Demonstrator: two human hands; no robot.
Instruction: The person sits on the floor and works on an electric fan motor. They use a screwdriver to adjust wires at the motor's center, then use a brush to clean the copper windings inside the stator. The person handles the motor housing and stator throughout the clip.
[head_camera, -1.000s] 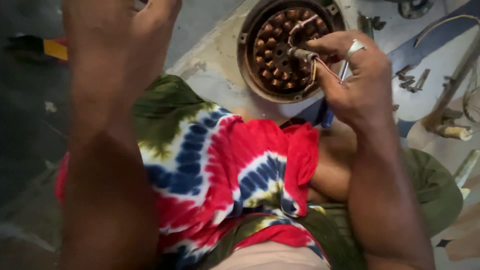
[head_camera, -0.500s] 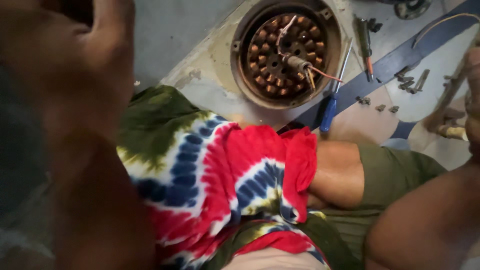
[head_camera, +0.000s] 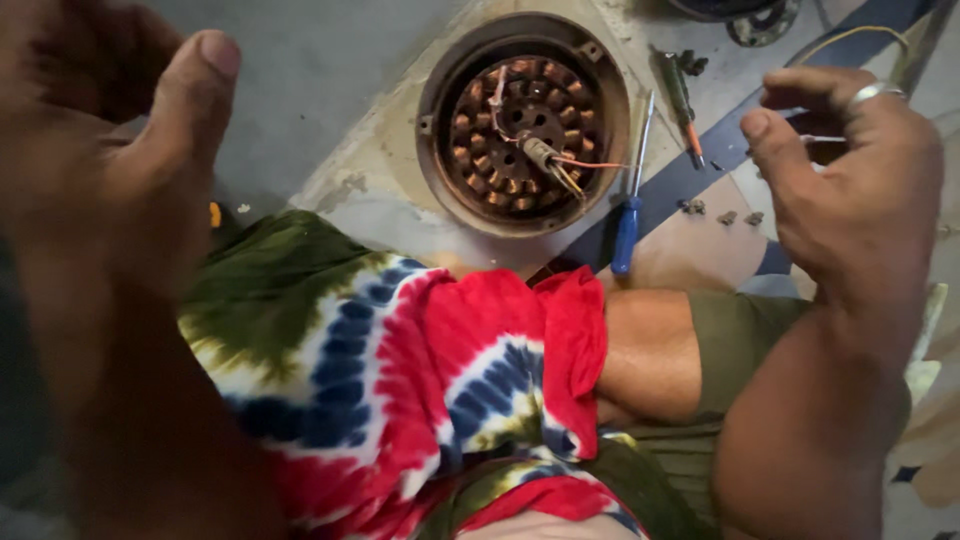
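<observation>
Right hand (head_camera: 850, 200) has left the motor stator (head_camera: 522, 125). One second ago it was pinching the wires at the stator's centre shaft; half a second ago it was nearly out of view at the right edge; it is now raised at the right, well apart from the stator, fingers loosely curled, thumb and forefinger close together. A thin pale wire (head_camera: 822, 138) shows at the fingertips; cannot tell if it is gripped. Ring on one finger.

Left hand (head_camera: 110, 170) is close to the camera at upper left, blurred, thumb up, fingers part curled, holding nothing visible, as in both earlier frames.

The stator lies on the floor between and beyond the hands, copper coils up, red and pale wires trailing from its hub towards the right hand. A blue-handled screwdriver (head_camera: 630, 205) lies just beside its right rim, loose screws (head_camera: 722, 212) near the right hand. Tie-dye cloth (head_camera: 400, 370) covers the lap below.
</observation>
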